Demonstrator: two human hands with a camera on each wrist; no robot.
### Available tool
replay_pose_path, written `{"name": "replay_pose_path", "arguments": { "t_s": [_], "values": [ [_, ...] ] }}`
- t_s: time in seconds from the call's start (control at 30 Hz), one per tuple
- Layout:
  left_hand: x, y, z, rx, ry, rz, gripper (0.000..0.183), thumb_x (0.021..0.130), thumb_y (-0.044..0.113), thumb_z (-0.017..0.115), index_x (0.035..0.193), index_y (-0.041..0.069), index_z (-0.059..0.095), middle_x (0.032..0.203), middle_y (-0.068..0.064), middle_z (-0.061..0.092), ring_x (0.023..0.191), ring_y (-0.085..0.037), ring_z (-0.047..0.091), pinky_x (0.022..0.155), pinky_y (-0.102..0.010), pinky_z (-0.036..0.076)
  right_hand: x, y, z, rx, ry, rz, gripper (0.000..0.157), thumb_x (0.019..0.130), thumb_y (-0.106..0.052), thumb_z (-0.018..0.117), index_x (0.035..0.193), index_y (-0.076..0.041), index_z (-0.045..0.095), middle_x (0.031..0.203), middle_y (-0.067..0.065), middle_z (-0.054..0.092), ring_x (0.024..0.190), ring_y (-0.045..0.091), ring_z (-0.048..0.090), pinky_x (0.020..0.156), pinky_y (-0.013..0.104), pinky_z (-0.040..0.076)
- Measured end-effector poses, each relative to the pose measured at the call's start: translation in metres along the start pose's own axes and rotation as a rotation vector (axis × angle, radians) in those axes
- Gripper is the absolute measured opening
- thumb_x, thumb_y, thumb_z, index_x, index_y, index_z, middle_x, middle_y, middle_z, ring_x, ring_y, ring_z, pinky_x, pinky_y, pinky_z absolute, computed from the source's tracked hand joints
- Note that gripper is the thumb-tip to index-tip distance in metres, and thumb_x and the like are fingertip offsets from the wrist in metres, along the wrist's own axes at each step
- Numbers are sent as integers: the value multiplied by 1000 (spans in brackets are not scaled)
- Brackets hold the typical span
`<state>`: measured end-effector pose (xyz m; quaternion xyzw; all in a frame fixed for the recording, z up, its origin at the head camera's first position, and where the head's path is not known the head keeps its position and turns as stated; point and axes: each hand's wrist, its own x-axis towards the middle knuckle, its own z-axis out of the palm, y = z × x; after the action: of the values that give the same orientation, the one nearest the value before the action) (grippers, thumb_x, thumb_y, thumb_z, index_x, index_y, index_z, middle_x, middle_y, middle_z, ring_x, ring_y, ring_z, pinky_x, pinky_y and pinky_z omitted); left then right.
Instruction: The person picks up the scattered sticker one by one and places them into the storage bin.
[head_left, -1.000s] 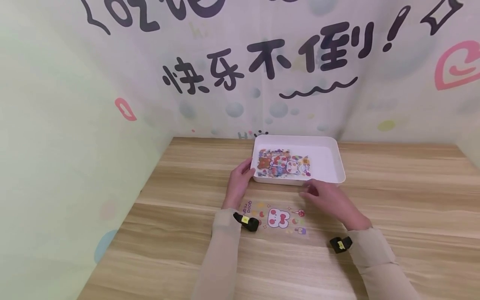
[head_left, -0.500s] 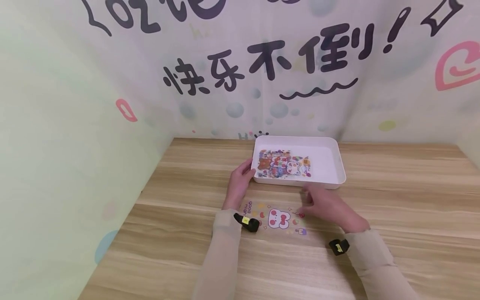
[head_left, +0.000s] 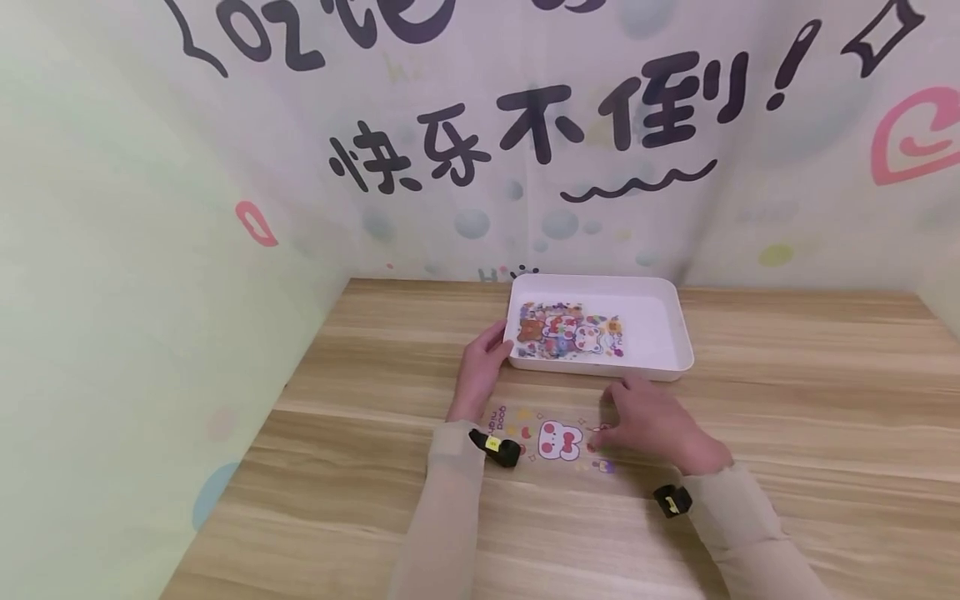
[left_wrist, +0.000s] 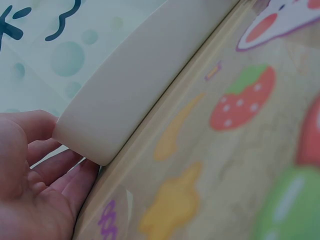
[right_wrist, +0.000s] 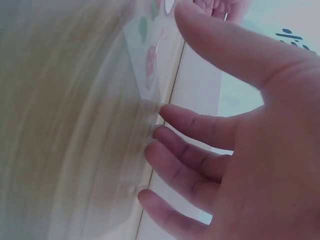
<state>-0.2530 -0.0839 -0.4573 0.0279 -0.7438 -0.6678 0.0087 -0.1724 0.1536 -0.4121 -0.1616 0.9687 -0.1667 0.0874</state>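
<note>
A white tray (head_left: 660, 333) stands at the back of the wooden table. My left hand (head_left: 480, 371) holds the tray's front left corner; in the left wrist view its fingers lie around the outside of that corner. In front of the tray lies a clear printed sheet (head_left: 558, 440) with a white bunny, fruit and "good night" lettering. My right hand (head_left: 656, 421) is over the sheet's right end, thumb and fingers spread apart. In the right wrist view, the fingers are loosely bent near the sheet's corner (right_wrist: 150, 65), with nothing between them and the thumb; contact is unclear.
Several colourful printed clear sheets (head_left: 566, 333) overlap in the tray's left half. A patterned cloth (head_left: 420, 225) with large black characters hangs behind the table (head_left: 352, 500), and a pale one (head_left: 135, 292) closes off the left side.
My right hand has moved from the tray's front edge toward me, down to the sheet's right end, with its thumb spreading from the fingers. The left hand stays at the tray corner.
</note>
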Motion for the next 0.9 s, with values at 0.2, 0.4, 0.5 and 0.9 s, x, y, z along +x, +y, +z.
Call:
{"name": "replay_pose_path", "arguments": {
  "t_s": [0.2,0.4,0.5,0.9],
  "values": [
    [-1,0,0,7,4,-10,40,90,24,53,129,25,47,128,9,48,115,-7,44,93,-24,41,-5,-10,1,-101,-25,6,62,62,-50,75,98,-3,55,85,3,43,76,20,40,62,33,41],
    [-2,1,0,17,-1,-14,40,90,24,52,129,25,47,128,10,48,116,-7,44,93,-24,41,-9,-21,-2,-141,-61,26,57,66,-44,74,99,-1,54,86,5,42,76,20,39,57,32,43],
    [-2,1,0,14,-5,-13,40,90,23,52,129,25,47,129,9,47,116,-7,44,93,-23,41,-10,-22,-3,-142,-59,33,53,67,-42,74,96,-1,56,85,5,41,75,20,39,54,31,42],
    [0,0,2,8,-5,-16,43,90,24,53,132,21,44,130,9,46,117,-7,43,94,-24,40,-12,-25,-3,-176,-33,12,40,67,-37,75,85,-4,59,78,4,41,71,19,39,48,27,38]
  ]
}}
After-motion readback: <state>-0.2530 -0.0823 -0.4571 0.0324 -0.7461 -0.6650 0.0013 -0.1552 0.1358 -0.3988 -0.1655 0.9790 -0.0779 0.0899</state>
